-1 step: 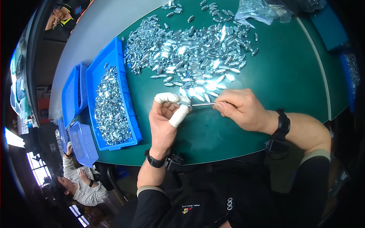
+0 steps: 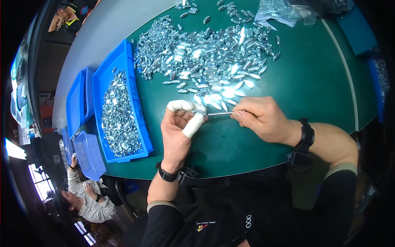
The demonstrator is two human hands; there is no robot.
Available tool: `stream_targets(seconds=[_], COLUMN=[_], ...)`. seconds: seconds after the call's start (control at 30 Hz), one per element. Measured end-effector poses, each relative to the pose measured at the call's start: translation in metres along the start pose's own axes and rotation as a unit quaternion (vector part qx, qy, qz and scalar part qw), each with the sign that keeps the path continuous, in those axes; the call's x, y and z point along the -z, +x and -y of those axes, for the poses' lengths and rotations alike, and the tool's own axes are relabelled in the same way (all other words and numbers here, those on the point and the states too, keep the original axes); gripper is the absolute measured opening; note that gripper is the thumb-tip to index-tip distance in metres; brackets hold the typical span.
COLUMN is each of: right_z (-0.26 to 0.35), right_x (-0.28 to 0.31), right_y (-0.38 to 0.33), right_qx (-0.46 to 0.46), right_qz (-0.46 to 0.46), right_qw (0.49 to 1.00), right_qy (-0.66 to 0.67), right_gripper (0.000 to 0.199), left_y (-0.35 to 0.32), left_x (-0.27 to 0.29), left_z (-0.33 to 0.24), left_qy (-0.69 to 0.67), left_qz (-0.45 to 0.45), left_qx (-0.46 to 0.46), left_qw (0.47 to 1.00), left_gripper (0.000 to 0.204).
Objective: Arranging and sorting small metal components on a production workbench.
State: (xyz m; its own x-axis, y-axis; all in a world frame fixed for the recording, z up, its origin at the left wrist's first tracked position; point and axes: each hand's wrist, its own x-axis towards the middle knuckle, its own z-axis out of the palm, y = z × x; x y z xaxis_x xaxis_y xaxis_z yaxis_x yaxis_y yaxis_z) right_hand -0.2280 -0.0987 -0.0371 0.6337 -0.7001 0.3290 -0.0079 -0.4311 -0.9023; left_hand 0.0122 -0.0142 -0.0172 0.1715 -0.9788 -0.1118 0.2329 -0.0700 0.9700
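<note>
My left hand [image 2: 176, 132] wears white finger covers on thumb and forefinger and pinches a small silvery metal part [image 2: 197, 111] above the green table [image 2: 296, 86]. My right hand [image 2: 263, 118] grips a thin metal rod [image 2: 220, 113] whose tip meets that part. Both wrists carry black bands. Just beyond the hands spreads a large pile of small shiny metal parts [image 2: 205, 53]. To the left lies a long blue tray [image 2: 138, 119] holding more of the same parts.
A second blue tray [image 2: 76, 105] and a small blue basket [image 2: 91, 155] sit left of the first tray. A clear plastic bag of parts [image 2: 284, 10] lies at the far edge. Blue bins [image 2: 378, 78] stand at right. Another person [image 2: 88, 199] sits lower left.
</note>
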Motion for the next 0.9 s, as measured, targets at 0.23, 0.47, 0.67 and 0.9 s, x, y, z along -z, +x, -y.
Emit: stream_targets(seconds=[0.23,0.47,0.67,0.9], right_z=[0.005,0.000,-0.002,0.000], right_x=[-0.002,0.001,-0.001,0.000], right_y=[0.000,0.001,-0.001,0.000], right_qx=[-0.009,-0.031,-0.003,-0.045], right_qz=[-0.012,0.021,0.081,0.040], right_qw=[1.000,0.999,0.997,0.997], right_qy=[0.022,0.033,0.006,0.053], right_gripper=[0.019,0.023,0.026,0.035], left_y=[-0.001,-0.001,-0.014,-0.018], left_x=[-0.006,-0.002,-0.009,0.011], left_z=[0.001,0.014,0.014,0.002], left_qy=[-0.022,-0.002,0.065,0.261], left_qz=[0.020,0.067,0.104,0.079], left_qx=[0.040,0.032,0.032,-0.085], left_qw=[0.999,0.997,0.992,0.958], left_gripper=[0.029,0.027,0.027,0.020])
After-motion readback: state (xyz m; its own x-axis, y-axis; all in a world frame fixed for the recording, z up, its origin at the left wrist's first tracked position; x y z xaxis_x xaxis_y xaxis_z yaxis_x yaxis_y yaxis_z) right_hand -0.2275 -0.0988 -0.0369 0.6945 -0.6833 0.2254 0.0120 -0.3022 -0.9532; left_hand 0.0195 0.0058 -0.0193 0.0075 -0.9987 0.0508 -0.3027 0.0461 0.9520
